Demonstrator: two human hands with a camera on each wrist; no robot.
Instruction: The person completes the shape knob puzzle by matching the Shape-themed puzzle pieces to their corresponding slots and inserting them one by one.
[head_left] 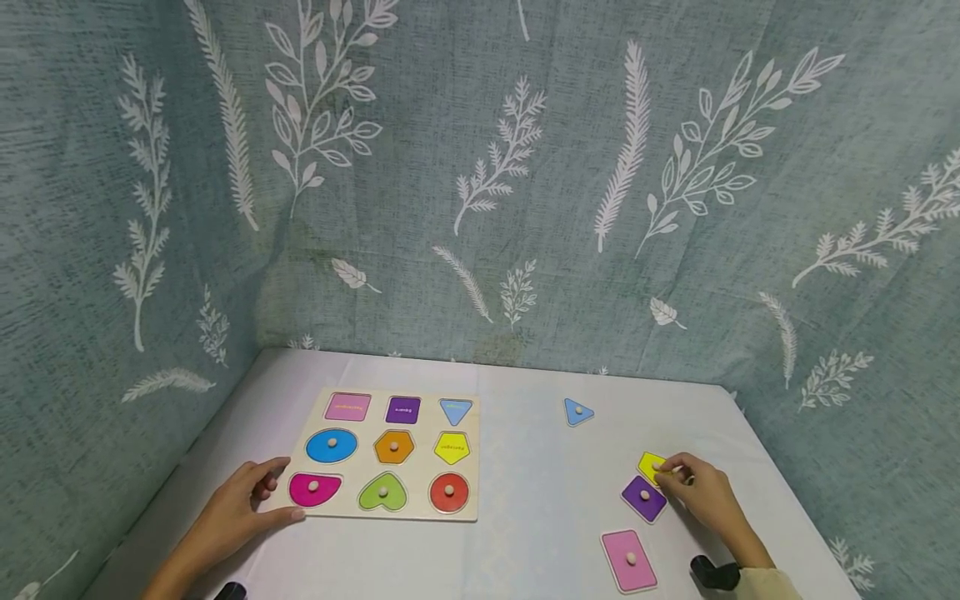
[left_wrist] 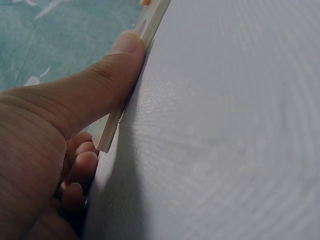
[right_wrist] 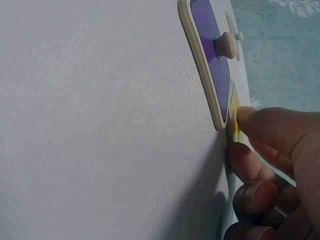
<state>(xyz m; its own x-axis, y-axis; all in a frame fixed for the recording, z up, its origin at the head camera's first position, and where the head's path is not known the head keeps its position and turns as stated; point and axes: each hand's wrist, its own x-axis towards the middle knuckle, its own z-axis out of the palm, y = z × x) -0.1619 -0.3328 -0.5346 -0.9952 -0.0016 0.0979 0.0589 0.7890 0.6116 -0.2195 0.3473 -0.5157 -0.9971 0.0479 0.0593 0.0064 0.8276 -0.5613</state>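
Observation:
At the left, a wooden shape puzzle board (head_left: 352,510) lies on the table. My left hand (head_left: 232,512) holds its near left corner, with the thumb (left_wrist: 107,75) along the near edge and the fingers at the left side. The oval, hexagon, heart, circle and magenta pieces sit in their recesses; the far row and the pentagon recess hold no piece. On the right, my right hand (head_left: 701,492) pinches the yellow pentagon puzzle piece (head_left: 647,464) at its knob, which the fingertips partly hide. Touching or nearly touching it is the purple square piece (head_left: 637,493).
A pink rectangular piece (head_left: 624,550) lies nearer the front edge, below the purple one. Farther back is a blue triangle piece (head_left: 573,417). Patterned green cloth (head_left: 465,208) walls the table's back and sides.

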